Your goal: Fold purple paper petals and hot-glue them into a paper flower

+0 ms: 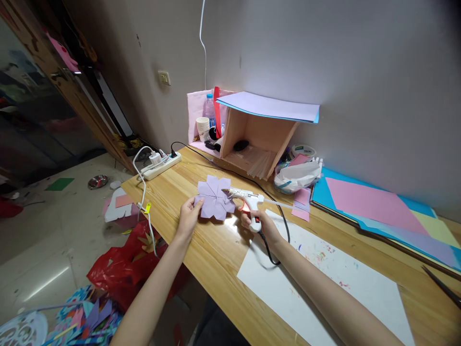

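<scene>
A purple folded-paper flower with several petals is held near the wooden table's left edge. My left hand pinches its left petal between thumb and fingers. My right hand is wrapped round the handle of a white hot glue gun. Its nozzle points left, over the right part of the flower close to the centre; whether it touches the paper I cannot tell. A clear glue stick sticks out of the gun's back, and a red light glows by the trigger.
A white power strip lies at the table's left corner, and a black cord runs across the table. A pink box stands at the back. White paper lies under my right arm; coloured sheets and scissors lie at right.
</scene>
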A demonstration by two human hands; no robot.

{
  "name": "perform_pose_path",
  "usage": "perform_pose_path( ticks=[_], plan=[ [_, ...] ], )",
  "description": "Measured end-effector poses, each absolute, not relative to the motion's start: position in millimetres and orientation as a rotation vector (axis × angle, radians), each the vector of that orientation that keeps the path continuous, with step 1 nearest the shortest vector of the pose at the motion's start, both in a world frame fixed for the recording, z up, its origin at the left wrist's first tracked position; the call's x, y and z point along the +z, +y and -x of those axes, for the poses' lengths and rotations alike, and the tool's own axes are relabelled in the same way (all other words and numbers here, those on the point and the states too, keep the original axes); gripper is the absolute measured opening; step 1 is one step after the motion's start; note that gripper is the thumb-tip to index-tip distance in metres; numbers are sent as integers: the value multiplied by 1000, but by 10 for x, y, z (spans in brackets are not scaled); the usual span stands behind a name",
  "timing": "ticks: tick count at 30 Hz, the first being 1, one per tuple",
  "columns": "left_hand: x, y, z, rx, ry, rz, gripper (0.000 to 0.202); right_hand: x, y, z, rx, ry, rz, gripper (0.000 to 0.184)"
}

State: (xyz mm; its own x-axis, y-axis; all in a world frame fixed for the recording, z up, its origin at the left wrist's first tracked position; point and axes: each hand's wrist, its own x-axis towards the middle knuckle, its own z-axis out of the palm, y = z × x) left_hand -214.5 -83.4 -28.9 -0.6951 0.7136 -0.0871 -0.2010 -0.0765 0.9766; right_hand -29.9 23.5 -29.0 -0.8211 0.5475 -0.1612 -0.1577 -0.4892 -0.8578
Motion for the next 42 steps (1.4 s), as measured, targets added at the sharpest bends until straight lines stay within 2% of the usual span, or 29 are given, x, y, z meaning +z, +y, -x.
perform_pose_path(
  ticks=[17,30,42],
  plan=[
    [-320,-842,2156,1845,1555,-600,40,-222,245,297,2208,-1235,662,25],
    [-278,-849,2138,1852,1556,-571,38,-285,221,263,2415,-1351,497,23],
    [-337,-849,2155,1867,1533,-554,42,-218,244,308,2344,-976,487,13]
  ],
)
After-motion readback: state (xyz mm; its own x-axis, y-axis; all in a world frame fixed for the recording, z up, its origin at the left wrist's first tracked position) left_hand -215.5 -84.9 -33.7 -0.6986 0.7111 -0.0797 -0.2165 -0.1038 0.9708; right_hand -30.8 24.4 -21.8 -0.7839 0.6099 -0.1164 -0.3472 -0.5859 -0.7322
